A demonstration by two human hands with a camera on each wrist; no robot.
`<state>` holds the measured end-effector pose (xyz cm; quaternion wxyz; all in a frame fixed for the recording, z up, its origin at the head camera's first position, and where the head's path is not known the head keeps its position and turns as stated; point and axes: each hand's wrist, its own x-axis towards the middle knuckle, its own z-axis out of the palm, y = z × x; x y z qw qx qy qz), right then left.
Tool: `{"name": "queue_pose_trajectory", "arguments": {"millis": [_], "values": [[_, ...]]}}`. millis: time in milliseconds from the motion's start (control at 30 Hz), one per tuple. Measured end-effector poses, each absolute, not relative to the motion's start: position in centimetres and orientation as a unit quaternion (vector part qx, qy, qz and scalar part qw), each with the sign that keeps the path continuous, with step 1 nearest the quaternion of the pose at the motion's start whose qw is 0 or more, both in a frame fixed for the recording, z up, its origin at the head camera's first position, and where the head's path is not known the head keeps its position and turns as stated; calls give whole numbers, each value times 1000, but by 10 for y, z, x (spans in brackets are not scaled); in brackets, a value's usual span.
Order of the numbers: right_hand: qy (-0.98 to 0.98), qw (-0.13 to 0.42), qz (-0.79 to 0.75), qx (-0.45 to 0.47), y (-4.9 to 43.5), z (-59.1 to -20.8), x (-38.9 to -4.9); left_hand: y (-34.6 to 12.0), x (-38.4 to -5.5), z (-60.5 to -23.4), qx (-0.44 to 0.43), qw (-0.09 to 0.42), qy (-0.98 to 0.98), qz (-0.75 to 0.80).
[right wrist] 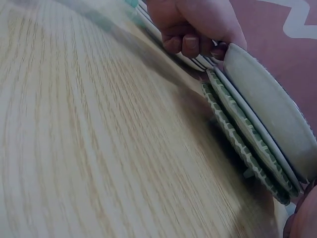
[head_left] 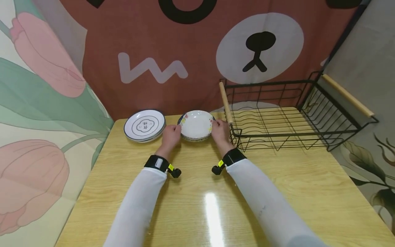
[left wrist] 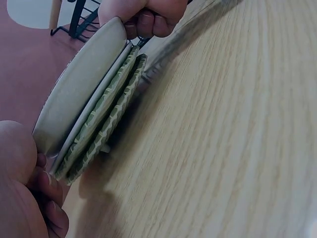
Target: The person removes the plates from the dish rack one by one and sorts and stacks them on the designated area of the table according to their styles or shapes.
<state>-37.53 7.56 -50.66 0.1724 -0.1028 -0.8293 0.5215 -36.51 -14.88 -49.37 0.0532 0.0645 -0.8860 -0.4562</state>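
Note:
My left hand and right hand pinch opposite sides of a white plate with red and yellow flowers at its rim. It tops a small stack, and its pale side wall shows in the left wrist view. Beneath it are plates with a green-and-white patterned edge, low over the wood. Thumbs lie at the top plate's rim while the other fingers curl under it. How many plates the fingers hold, I cannot tell.
To the left is a stack of white plates with dark blue rims and a printed emblem. A black wire rack with wooden handles stands right of my right hand. Patterned cloth hangs behind the wooden table.

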Motion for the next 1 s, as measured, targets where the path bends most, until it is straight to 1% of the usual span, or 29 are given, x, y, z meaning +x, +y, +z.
{"name": "queue_pose_trajectory", "arguments": {"millis": [200, 367, 600, 767, 1000], "values": [[-823, 173, 528, -116, 74, -508, -378, -146, -367, -494, 79, 48, -891, -445], [-832, 166, 518, -110, 75, -510, -380, -146, -368, -496, 86, 41, -893, -440], [-842, 144, 509, -107, 81, -510, -385, -147, -368, -497, 67, 39, -882, -465], [-838, 138, 515, -115, 85, -509, -387, -146, -372, -498, 56, 22, -877, -477], [-842, 124, 514, -110, 80, -506, -386, -153, -372, -496, 78, -18, -866, -494]]}}
